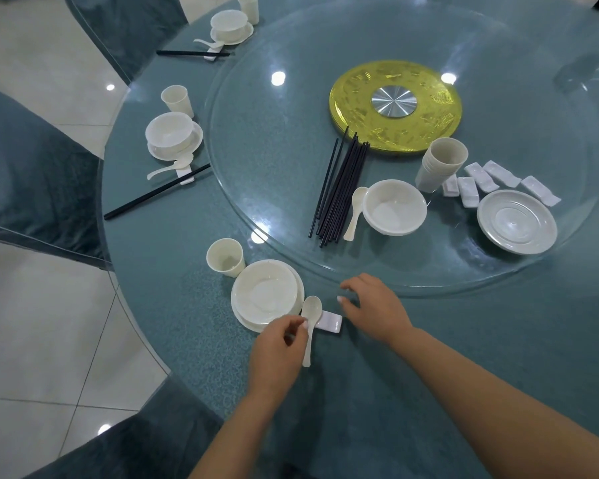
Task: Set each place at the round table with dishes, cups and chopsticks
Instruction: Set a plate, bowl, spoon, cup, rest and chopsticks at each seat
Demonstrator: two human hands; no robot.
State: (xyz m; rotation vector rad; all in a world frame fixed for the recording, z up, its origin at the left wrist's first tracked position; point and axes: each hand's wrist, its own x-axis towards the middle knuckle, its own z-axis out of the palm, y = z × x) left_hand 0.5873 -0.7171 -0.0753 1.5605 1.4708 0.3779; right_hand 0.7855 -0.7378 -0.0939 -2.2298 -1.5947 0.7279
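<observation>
Teal round table (pixel 429 357) with glass turntable (pixel 291 140), pale tiled floor (pixel 32 305); left hand (pixel 277 347) pinching spoon (pixel 310 319), right hand (pixel 374 305) loosely spread.

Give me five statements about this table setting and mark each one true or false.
1. The left hand pinches the spoon at the nearest place. True.
2. Chopsticks already lie on the rest at that place. False: the rest holds only the spoon.
3. The spare chopsticks lie on the glass turntable. True.
4. The right hand holds a cup. False: it holds nothing.
5. The stacked cups stand upside down. False: their mouths face up.
</observation>
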